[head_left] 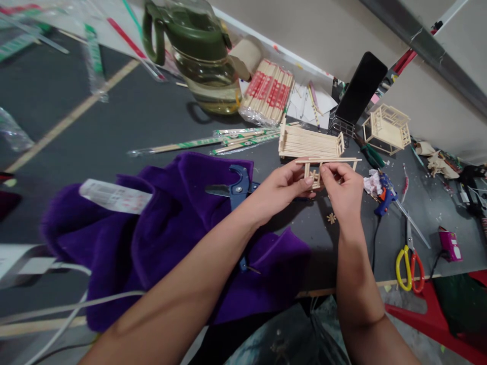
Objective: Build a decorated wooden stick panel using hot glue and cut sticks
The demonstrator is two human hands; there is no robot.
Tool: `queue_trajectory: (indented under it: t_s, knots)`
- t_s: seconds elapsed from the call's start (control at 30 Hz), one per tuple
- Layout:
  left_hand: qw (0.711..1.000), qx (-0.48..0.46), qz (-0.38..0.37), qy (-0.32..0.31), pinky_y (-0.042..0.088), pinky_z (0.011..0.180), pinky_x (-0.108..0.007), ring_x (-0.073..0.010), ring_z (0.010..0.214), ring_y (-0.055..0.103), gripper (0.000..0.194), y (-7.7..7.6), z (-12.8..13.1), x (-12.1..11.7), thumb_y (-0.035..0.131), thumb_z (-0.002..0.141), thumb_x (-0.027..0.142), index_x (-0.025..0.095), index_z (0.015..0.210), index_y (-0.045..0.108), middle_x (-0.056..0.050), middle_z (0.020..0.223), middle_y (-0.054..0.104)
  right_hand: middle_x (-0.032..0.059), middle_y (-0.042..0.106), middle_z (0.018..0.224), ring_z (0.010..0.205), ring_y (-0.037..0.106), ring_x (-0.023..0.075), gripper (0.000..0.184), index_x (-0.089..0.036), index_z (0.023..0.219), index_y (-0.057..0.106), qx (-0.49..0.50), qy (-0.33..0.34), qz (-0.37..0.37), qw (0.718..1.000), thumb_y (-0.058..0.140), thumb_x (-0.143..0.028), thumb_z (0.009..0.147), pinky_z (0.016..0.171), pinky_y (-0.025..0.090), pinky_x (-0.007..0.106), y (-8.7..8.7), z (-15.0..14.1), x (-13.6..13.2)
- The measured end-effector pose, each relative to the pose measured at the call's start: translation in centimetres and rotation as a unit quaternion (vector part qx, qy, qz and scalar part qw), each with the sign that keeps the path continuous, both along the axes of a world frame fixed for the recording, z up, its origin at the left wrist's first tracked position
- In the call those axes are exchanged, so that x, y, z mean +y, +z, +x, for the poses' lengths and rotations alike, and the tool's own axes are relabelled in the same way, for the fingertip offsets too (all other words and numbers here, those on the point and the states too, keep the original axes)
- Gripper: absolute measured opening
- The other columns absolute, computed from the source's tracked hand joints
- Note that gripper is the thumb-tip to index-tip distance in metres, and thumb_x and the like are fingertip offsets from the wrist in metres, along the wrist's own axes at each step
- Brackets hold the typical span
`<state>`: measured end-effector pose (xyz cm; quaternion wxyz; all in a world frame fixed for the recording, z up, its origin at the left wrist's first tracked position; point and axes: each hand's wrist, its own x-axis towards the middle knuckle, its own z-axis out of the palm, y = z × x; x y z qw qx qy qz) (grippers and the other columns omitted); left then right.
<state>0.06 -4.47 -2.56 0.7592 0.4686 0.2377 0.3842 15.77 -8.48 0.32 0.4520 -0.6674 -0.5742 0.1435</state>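
Small wooden frame: lower part partly hidden behind fingers of left hand and right hand. Blue cutter: middle covered by left forearm. Both forearms cut off by bottom edge. Jug: top cut off by upper edge. Label on purple cloth: print unreadable. Red stool: cut off at right. Dark clutter, right edge: too blurred to tell.

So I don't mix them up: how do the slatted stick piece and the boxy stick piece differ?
The slatted stick piece is long and narrow, the boxy stick piece squarer. The slatted one shows sticks side by side; the boxy one, railings around a smoother panel. Both are pale wood.
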Motion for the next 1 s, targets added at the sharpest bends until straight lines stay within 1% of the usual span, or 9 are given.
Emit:
queue_trajectory:
  t_s: [0.13,0.3,0.4,0.57,0.67,1.0]
  knots:
    - [1.000,0.000,-0.001,0.006,0.064,0.085,-0.029,-0.0183,0.100,0.070,0.055,-0.03,0.02,0.03,0.092,0.081,0.048,0.021,0.125,0.074,-0.008,0.123,0.077,0.0029,0.074,0.084,0.082,0.064,0.0197,0.020,-0.023,0.084,0.076,0.010,0.002,0.003,1.000,0.065,-0.036,0.095,0.076,0.049,0.035,-0.06,0.02,0.02]
    - [1.000,0.011,-0.006,0.006,0.065,0.088,-0.032,-0.0204,0.103,0.071,0.058,0.03,0.01,0.00,0.091,0.081,0.050,0.021,0.129,0.074,-0.008,0.122,0.077,0.0031,0.074,0.083,0.082,0.064,0.0200,0.019,-0.022,0.084,0.076,0.023,0.007,0.013,1.000,0.067,-0.036,0.094,0.077,0.049,0.035,0.04,-0.03,-0.05]
    - [1.000,0.010,-0.016,0.006,0.065,0.087,-0.032,-0.0202,0.101,0.073,0.061,0.10,-0.07,-0.03,0.092,0.080,0.052,0.021,0.128,0.073,-0.008,0.121,0.077,0.0026,0.074,0.083,0.083,0.064,0.0195,0.019,-0.023,0.084,0.075,0.014,0.007,0.007,1.000,0.065,-0.036,0.095,0.077,0.050,0.035,0.15,-0.09,-0.11]
    - [1.000,0.003,-0.029,0.006,0.066,0.086,-0.030,-0.0198,0.099,0.074,0.057,0.22,-0.16,-0.05,0.092,0.079,0.054,0.021,0.122,0.074,-0.008,0.122,0.078,0.0025,0.074,0.085,0.084,0.064,0.0194,0.019,-0.023,0.085,0.075,0.014,0.013,0.006,1.000,0.064,-0.036,0.095,0.075,0.050,0.034,0.14,-0.08,-0.15]
    - [1.000,-0.003,-0.026,0.006,0.066,0.085,-0.030,-0.0202,0.102,0.074,0.055,0.22,-0.09,-0.04,0.092,0.080,0.053,0.021,0.122,0.075,-0.008,0.124,0.078,0.0026,0.074,0.085,0.085,0.064,0.0195,0.020,-0.023,0.086,0.074,0.009,0.014,0.008,1.000,0.063,-0.037,0.096,0.075,0.049,0.034,0.03,-0.01,-0.11]
    - [1.000,-0.007,-0.016,0.009,0.066,0.084,-0.029,-0.0197,0.101,0.072,0.054,0.13,-0.01,-0.02,0.092,0.081,0.050,0.021,0.123,0.075,-0.007,0.116,0.078,0.0030,0.075,0.084,0.085,0.065,0.0205,0.021,-0.024,0.085,0.074,0.017,0.012,0.000,1.000,0.064,-0.039,0.095,0.075,0.049,0.035,-0.08,0.09,-0.01]
